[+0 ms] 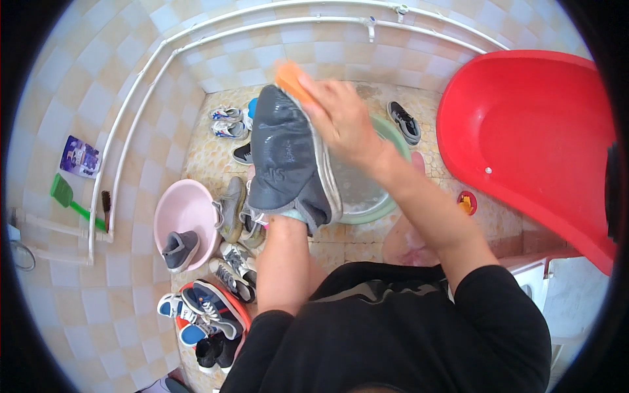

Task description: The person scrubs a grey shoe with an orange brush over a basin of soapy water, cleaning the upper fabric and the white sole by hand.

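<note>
A wet dark grey shoe (283,147) with a pale sole hangs over a light green basin (401,141). The shoe is pulled over my left hand, whose wrist (287,229) comes out of the opening and whose fingers are hidden inside. My right hand (341,118) is closed round an orange scrub brush (293,82). Blurred by motion, the brush meets the sole's edge near the toe. Cloudy, foamy water (359,190) fills the basin below.
To the left, a pink basin (187,196) holds a grey shoe (180,250). Several shoes crowd the floor and a red container (242,311). A large red tub (524,124) stands at right, near a black shoe (404,123). White pipes (275,25) line the tiled walls.
</note>
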A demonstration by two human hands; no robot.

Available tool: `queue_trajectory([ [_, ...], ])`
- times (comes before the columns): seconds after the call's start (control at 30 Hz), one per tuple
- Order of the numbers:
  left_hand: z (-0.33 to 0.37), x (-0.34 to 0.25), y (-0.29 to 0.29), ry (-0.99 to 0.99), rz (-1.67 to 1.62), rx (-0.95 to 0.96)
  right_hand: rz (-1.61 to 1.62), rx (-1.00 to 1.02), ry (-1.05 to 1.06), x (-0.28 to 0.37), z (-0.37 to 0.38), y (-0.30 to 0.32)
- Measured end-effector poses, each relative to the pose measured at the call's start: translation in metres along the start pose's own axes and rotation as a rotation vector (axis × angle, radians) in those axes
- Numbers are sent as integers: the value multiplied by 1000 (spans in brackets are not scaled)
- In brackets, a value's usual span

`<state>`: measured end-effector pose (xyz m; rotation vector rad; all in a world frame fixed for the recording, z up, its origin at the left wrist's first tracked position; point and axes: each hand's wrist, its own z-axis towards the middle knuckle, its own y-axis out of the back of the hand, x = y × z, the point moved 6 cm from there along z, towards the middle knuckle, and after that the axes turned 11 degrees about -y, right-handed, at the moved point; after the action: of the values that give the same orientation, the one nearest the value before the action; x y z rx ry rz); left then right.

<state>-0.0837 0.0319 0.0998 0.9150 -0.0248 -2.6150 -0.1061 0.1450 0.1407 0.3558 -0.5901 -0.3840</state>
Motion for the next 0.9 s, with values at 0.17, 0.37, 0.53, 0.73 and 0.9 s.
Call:
queue_trajectory([
  [0.17,-23,27,17,97,316,34,113,53,-79,9,-78,-13],
  [0.37,-24,29,9,45,466,62,97,63,-212,-19,21,-41],
  [0.53,-32,52,37,72,565,79,247,116,-191,2,-64,-33],
  [0.73,-21,43,25,38,560,70,82,170,-232,-6,9,-49],
  [0.9,-29,52,39,70,608,65,177,254,-182,12,-83,-39],
])
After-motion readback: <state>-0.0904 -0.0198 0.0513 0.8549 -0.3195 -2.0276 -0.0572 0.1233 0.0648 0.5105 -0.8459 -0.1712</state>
